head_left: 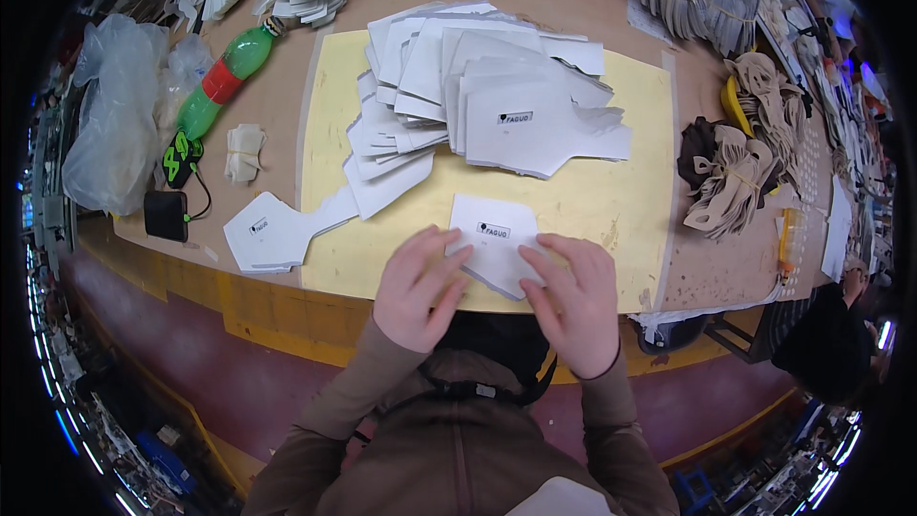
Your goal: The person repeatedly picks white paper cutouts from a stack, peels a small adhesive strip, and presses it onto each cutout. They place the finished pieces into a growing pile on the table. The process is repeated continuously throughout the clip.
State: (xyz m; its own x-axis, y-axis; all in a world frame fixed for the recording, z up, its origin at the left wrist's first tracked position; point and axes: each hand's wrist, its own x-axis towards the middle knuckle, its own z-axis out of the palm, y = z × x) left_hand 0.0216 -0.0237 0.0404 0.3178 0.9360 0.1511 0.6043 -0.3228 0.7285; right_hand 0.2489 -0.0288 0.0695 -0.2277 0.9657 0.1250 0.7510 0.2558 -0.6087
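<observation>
While the two sides of one white printed piece point(497, 253) are touched by fingertips, the left hand point(415, 291) and the right hand point(578, 301) are kept loosely spread, neither clenched. The piece is laid flat on a yellow sheet point(611, 220), near its front edge. Beyond, a fanned white stack point(516, 86) is heaped; leftward, a green bottle point(244, 55) is placed.
</observation>
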